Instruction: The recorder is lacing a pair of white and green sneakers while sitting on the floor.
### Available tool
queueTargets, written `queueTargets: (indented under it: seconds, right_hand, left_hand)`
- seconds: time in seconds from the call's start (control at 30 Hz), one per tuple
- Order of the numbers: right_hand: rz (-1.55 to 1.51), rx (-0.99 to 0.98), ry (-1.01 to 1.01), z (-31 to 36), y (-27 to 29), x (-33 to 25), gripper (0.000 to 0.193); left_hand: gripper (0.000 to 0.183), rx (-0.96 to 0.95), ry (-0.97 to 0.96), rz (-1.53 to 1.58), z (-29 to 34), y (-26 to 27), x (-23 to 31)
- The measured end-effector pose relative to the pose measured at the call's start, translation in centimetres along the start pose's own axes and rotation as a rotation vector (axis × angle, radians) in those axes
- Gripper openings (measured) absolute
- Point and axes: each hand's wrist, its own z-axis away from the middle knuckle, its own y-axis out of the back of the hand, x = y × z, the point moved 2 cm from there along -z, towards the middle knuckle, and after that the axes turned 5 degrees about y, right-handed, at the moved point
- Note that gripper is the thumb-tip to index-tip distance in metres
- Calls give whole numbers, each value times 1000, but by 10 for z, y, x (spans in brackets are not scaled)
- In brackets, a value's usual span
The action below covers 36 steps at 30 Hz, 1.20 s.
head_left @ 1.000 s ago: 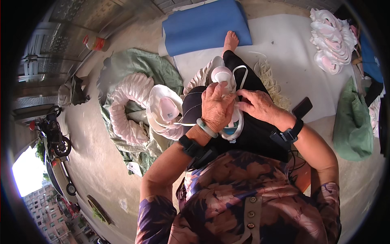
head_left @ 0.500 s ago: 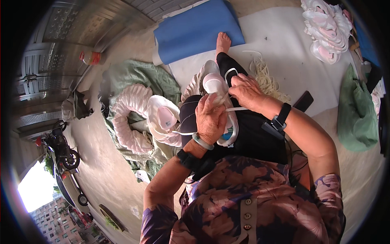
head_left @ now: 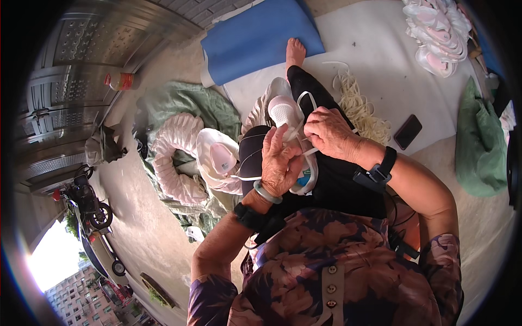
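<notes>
Across my lap lies a white and pink shoe upper [head_left: 284,112] with a mesh toe at its far end and a blue patch inside near me. My left hand [head_left: 279,165] presses on its left side, fingers closed about the lacing area. Pinched in my right hand [head_left: 331,133], on the upper's right side, is a white shoelace [head_left: 308,99] that loops up above the fingers. Part of the lacing is hidden by my fingers. Close to my left hand, a row of nested shoe uppers [head_left: 176,157] curls over green cloth.
A heap of loose laces [head_left: 359,111] and a phone [head_left: 408,132] lie on a white sheet [head_left: 380,43]. Beyond is a blue mat [head_left: 258,41]. More uppers [head_left: 437,35] are piled far right, above a green sack [head_left: 478,146]. A bottle [head_left: 120,81] stands by the metal doors.
My right hand has shifted slightly left and closer to my left hand, and the lace's position has changed. The phone is now fully in sight beside my right forearm. The view has shifted slightly.
</notes>
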Motion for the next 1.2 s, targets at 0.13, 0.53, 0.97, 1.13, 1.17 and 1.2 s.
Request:
queueTargets:
  seconds: [0.13,0.53,0.97,1.13,1.17,1.2]
  right_hand:
    - [-5,-16,-8,1,0,-3,3]
    - [26,-73,-72,-6,-8,0,5]
    - [-104,-73,-90,-5,-15,5,5]
    - [-84,-23,-35,-1,-14,6,7]
    - [-88,7,-3,0,-11,4,7]
    - [-141,64,27,1,-7,1,13]
  left_hand:
    - [16,-15,14,-5,6,-1,1]
    - [19,154,105,-187,-12,-5,1]
    - [17,129,173,-232,-15,-8,6]
    - [10,131,220,-107,-16,-12,2]
    - [10,133,222,-109,-17,-13,1]
    - [14,129,190,-125,-18,-13,2]
